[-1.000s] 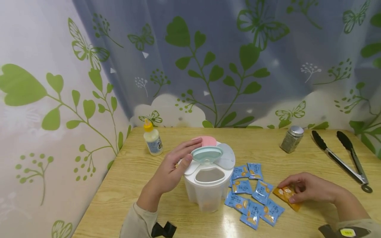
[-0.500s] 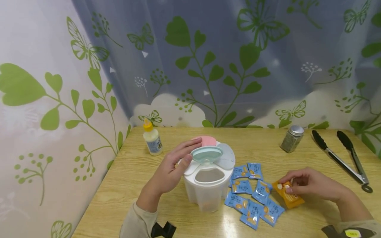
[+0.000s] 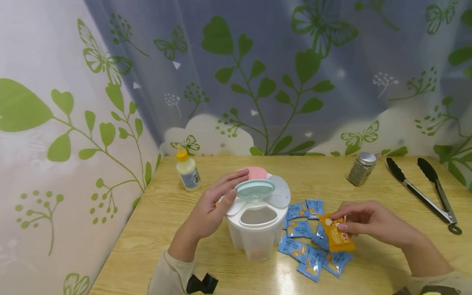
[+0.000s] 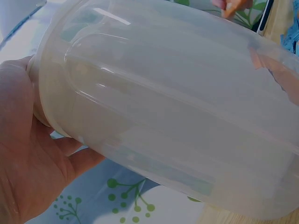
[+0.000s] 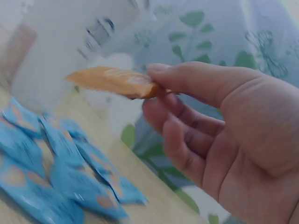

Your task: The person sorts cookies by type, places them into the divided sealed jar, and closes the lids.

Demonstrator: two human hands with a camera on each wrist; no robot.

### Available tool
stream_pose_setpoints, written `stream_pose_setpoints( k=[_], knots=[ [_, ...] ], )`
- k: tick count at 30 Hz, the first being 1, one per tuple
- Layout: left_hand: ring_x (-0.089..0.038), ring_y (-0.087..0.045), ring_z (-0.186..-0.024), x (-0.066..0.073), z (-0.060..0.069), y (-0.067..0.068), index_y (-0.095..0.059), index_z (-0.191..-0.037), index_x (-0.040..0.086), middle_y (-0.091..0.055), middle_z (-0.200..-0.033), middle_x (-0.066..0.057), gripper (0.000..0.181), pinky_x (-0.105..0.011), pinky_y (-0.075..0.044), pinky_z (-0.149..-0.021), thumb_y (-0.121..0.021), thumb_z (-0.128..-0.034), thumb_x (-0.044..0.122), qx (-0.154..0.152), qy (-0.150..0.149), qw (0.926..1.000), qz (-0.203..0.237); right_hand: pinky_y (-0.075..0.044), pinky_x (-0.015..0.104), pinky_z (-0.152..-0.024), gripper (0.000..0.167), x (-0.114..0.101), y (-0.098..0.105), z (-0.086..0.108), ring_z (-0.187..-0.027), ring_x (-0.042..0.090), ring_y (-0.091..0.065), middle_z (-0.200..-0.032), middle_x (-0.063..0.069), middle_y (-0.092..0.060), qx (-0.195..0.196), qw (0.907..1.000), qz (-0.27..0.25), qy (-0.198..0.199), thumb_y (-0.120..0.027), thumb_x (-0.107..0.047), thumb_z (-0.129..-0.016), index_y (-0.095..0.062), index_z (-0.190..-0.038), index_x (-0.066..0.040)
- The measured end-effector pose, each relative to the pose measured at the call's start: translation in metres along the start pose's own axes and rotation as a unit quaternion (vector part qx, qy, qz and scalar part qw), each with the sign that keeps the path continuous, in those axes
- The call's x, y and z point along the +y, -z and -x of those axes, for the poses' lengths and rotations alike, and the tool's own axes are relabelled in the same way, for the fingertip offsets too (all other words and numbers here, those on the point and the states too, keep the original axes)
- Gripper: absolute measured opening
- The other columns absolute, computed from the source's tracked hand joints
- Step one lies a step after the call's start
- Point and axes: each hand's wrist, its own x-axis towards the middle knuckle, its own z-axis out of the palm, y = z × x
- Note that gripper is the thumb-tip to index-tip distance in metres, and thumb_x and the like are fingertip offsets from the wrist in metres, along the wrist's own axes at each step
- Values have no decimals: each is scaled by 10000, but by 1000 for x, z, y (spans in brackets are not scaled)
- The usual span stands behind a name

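Note:
My right hand (image 3: 376,225) pinches an orange packet (image 3: 337,235) between thumb and fingers, above several blue packets (image 3: 299,228). In the right wrist view the orange packet (image 5: 112,81) sticks out from the fingertips of that hand (image 5: 233,126). The left hand (image 3: 210,211) rests on the left side of a clear container's white lid, fingers spread and fairly straight. One pale green flap (image 3: 255,189) stands raised over an opening; the pink and grey flaps lie down. The left wrist view shows the container wall (image 4: 163,102) beside the left hand (image 4: 32,144).
A yellow-capped bottle (image 3: 189,174) stands at the back left. Toward the back right are a jar (image 3: 361,169) with a silver lid and black-tipped tongs (image 3: 425,196). A patterned curtain (image 3: 273,82) hangs behind the wooden table (image 3: 129,254).
The right hand has lifted the orange packet off the table and carried it left, over the blue packets. My left hand has stayed on the lid.

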Motion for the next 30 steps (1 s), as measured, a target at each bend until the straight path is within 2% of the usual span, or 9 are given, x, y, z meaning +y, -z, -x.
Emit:
stream_pose_setpoints(
  k=[3, 8, 14, 21, 26, 30],
  knots=[
    [-238, -414, -1450, 0, 0, 1, -557, -1420, 60, -484, -1531, -63, 395, -420, -318, -1201, -418, -1080, 203, 7, -15, 10000, 8, -473, 403, -538, 424, -7, -11, -11, -713, 233, -592, -1063, 81, -640, 88, 9996, -115, 261, -449, 267, -909, -585, -1282, 120],
    [-239, -414, -1449, 0, 1, 1, -558, -1420, 61, -486, -1529, -63, 391, -421, -318, -1200, -420, -1078, 191, 18, 7, 10000, -7, -498, 390, -544, 478, -17, -25, -29, -715, 221, -573, -1079, 89, -635, -3, 9969, -263, 747, -437, 315, -872, -583, -1286, 125],
    [-238, -416, -1448, 0, 0, 1, -560, -1418, 62, -486, -1530, -57, 390, -420, -321, -1199, -421, -1078, 193, 17, 8, 10000, -51, -504, 363, -529, 487, -32, -37, -47, -691, 230, -523, -1112, 78, -635, -26, 9942, -335, 1020, -446, 319, -864, -609, -1269, 103],
    [-239, -408, -1453, 0, 0, 0, -556, -1421, 60, -479, -1536, -54, 391, -429, -320, -1199, -419, -1079, 191, -14, -9, 10000, -41, -518, 362, -509, 507, -43, -47, -70, -684, 229, -567, -1086, 100, -633, -86, 9873, -470, 1518, -444, 342, -840, -644, -1230, 88],
    [-236, -403, -1456, 0, 0, 0, -553, -1425, 69, -475, -1539, -48, 389, -437, -320, -1198, -417, -1080, 187, -23, -10, 10000, -30, -530, 346, -502, 494, -55, -53, -87, -665, 228, -575, -1080, 92, -627, -49, 9838, -499, 1722, -456, 323, -853, -658, -1223, 65],
    [-234, -398, -1459, -1, 0, 0, -546, -1432, 74, -469, -1543, -44, 395, -446, -320, -1198, -409, -1083, 197, -25, 10, 10000, -45, -515, 331, -492, 462, -69, -59, -103, -644, 213, -574, -1049, 75, -632, 203, 9845, -316, 1715, -460, 296, -879, -678, -1198, 44]
  ],
)
